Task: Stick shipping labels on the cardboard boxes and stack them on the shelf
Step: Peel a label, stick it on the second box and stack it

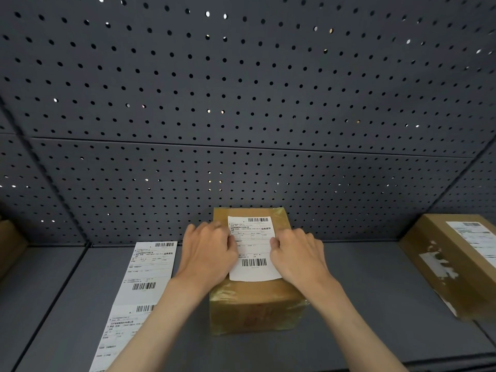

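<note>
box (pixel 255 299) sits mid-shelf (pixel 375 304), long axis running toward the pegboard (pixel 241 103) | label (pixel 253 248) on top, same way | left hand (pixel 206 253) and right hand (pixel 298 256) flat on label's side edges, apart | label strip (pixel 142 285) left of box

1. Your cardboard box (pixel 255 299) is tan-brown under glossy tape.
2. Its label (pixel 253 248) is white with black barcodes and print.
3. The label strip (pixel 142 285) to your left matches.
4. The shelf (pixel 375 304) is flat grey.
5. The pegboard (pixel 241 89) is dark grey, dotted with black holes.
</note>
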Demonstrator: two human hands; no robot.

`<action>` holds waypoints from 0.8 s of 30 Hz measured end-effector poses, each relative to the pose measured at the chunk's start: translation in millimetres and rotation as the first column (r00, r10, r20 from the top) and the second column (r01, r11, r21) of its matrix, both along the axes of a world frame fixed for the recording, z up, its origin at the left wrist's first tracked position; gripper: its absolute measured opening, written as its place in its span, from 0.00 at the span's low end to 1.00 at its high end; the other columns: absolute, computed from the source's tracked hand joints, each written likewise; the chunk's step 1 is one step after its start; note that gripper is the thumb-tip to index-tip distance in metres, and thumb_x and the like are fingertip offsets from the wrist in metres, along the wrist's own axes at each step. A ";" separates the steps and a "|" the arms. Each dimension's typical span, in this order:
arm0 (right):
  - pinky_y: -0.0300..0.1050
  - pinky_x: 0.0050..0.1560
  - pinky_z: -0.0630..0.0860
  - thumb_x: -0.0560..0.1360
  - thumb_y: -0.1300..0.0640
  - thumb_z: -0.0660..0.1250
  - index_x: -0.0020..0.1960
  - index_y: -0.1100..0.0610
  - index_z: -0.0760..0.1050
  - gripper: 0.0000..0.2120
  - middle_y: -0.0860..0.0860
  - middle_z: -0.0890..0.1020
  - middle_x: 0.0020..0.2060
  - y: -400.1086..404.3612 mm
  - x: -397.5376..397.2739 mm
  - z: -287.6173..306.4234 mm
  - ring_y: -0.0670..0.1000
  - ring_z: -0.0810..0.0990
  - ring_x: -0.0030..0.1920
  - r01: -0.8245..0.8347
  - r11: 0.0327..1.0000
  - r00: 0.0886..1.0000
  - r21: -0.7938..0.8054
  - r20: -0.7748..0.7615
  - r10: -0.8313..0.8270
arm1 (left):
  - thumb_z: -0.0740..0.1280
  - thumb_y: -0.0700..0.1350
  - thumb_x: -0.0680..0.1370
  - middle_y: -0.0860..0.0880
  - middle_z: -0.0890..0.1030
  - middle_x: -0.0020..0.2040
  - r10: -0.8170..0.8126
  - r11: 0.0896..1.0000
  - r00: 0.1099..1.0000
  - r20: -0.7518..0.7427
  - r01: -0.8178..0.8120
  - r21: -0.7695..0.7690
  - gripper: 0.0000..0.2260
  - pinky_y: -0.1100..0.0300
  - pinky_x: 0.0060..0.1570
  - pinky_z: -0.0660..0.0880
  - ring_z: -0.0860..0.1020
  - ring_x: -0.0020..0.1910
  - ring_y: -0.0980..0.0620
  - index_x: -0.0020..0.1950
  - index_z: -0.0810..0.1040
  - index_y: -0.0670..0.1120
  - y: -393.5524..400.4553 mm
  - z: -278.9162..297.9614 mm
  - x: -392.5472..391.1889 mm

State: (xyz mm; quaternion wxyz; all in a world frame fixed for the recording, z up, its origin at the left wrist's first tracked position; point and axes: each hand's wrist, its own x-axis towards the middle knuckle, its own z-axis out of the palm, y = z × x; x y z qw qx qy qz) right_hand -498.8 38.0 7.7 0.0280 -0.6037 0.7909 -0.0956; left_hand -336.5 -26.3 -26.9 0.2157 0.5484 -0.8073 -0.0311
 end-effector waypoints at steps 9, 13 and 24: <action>0.46 0.39 0.74 0.81 0.44 0.62 0.39 0.55 0.72 0.17 0.49 0.77 0.36 -4.3 -11.4 -5.1 0.54 0.79 0.37 0.007 0.999 0.999 -0.051 -0.042 -0.009 | 0.64 0.48 0.75 0.52 0.73 0.31 0.006 1.000 1.000 0.003 -0.006 0.029 0.21 0.55 0.39 0.67 0.66 0.29 0.50 0.26 0.59 0.47 -2.4 3.7 3.4; 0.46 0.49 0.76 0.80 0.45 0.65 0.55 0.53 0.80 0.13 0.46 0.81 0.52 -10.0 -29.6 -8.9 0.50 0.79 0.53 -0.284 0.925 0.954 -0.251 -0.168 0.247 | 0.66 0.51 0.74 0.55 0.74 0.40 -0.158 0.981 0.987 -0.021 0.155 -0.117 0.10 0.57 0.42 0.63 0.72 0.41 0.51 0.36 0.70 0.50 -8.6 3.5 10.3; 0.47 0.81 0.39 0.87 0.44 0.48 0.84 0.50 0.54 0.27 0.44 0.55 0.83 -22.5 -38.1 -19.3 0.42 0.48 0.82 -0.426 0.899 0.899 0.100 -0.060 0.433 | 0.46 0.58 0.84 0.53 0.51 0.83 -0.341 0.930 0.928 0.151 0.309 0.200 0.28 0.58 0.79 0.40 0.47 0.81 0.59 0.83 0.53 0.49 -19.5 -4.1 16.7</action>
